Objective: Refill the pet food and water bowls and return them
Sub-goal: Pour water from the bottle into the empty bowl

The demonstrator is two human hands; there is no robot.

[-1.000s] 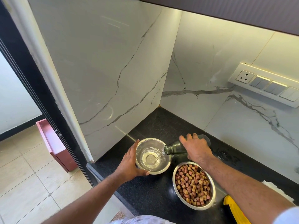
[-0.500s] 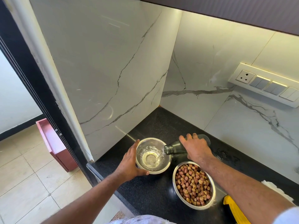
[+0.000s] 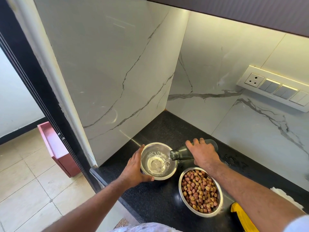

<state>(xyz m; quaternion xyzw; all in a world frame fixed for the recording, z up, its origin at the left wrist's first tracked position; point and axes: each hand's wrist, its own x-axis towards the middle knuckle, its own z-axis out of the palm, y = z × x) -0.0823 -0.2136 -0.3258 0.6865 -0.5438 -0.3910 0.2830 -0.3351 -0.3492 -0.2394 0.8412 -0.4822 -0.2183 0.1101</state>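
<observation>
A steel water bowl (image 3: 153, 147) stands on the black counter (image 3: 150, 201) and holds a shallow pool of water. My left hand (image 3: 134, 169) grips its near left rim. A dark glass bottle (image 3: 181, 154) lies tilted in my right hand (image 3: 204, 154), its mouth over the bowl's right edge, and a thin stream of water runs from it into the bowl. To the right and nearer me sits a second steel bowl (image 3: 219, 208) filled with brown and pink kibble.
Marble walls close the counter corner at the left and back. A switch panel (image 3: 274, 88) is on the back wall. A yellow object (image 3: 240, 216) and white cloth (image 3: 280, 193) lie at the right. The counter edge drops to a tiled floor with a red box (image 3: 55, 148).
The bottle keeps pouring and the water in the bowl has risen slightly. Both hands hold nearly the same position.
</observation>
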